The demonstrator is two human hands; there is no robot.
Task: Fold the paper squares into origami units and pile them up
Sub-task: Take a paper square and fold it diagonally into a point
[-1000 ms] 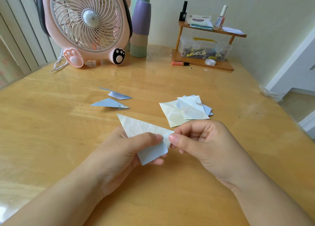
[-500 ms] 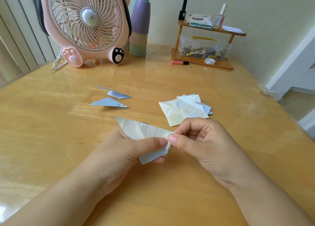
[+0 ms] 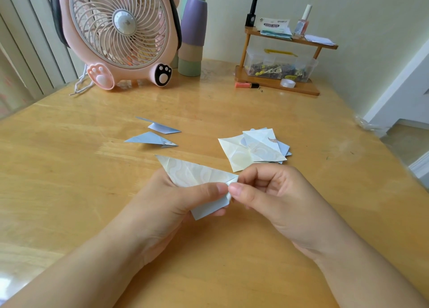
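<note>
Your left hand [image 3: 176, 201] grips the folded paper [image 3: 197, 175]. Your right hand [image 3: 278, 198] pinches its right corner above the counter [image 3: 69, 168].

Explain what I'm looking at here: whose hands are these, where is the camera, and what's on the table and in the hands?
There is no robot. A person wears one wide-angle camera on the head, looking forward and down, so the arms enter from the bottom. The left hand and right hand both pinch a half-folded paper, meeting at its right corner above the table. Beyond the hands lie two folded units, apart from each other, and to their right a loose pile of paper squares. At the back stand a pink fan, a stack of cups and a small wooden shelf holding bottles and a clear box.
</note>
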